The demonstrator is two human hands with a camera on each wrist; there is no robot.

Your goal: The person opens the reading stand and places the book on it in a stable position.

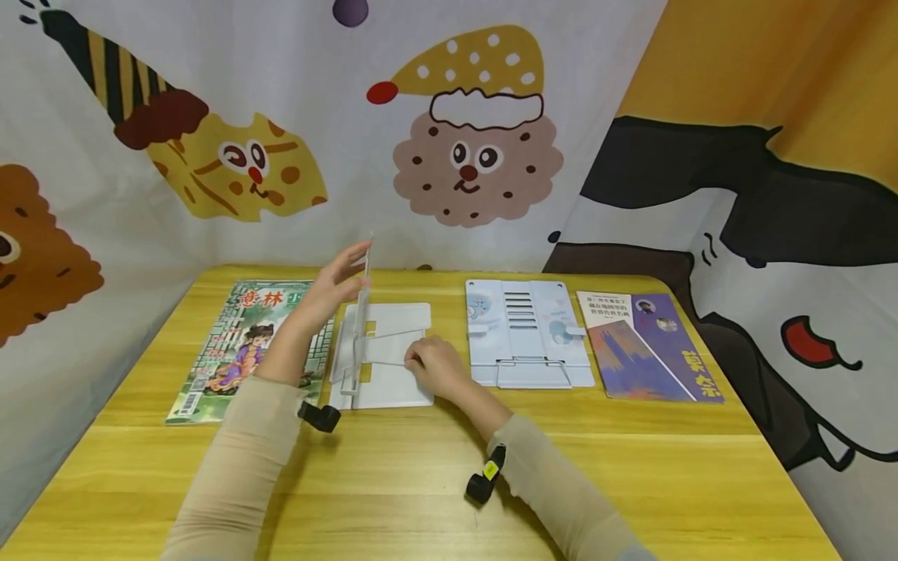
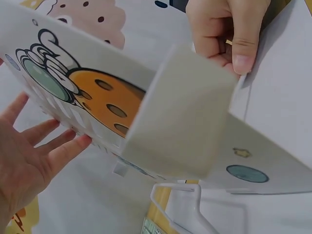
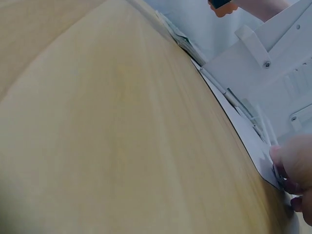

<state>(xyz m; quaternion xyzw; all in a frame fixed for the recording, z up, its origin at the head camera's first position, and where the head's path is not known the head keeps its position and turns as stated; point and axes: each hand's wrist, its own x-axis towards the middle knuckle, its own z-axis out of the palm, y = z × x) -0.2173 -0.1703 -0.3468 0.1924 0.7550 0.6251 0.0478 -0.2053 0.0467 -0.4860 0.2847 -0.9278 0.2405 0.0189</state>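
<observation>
On the near side we have the right hand [image 1: 440, 370], pinching the right edge of the flap [image 1: 387, 351]. The white stand [image 1: 396, 394] lies between both hands, left of centre; its raised panel [image 1: 361, 327] runs near to far. Left hand [image 1: 326, 290], farther off, is nearer that panel, fingers extended against its left side.

Head view evenly lit, moderately bright, soft-edged shadows on yellow wood-grain bench [image 1: 393, 499], left wrist view greyer, near white rectangular flap [image 2: 180, 112] out of focus, right wrist view soft, lower-left corner dark
</observation>
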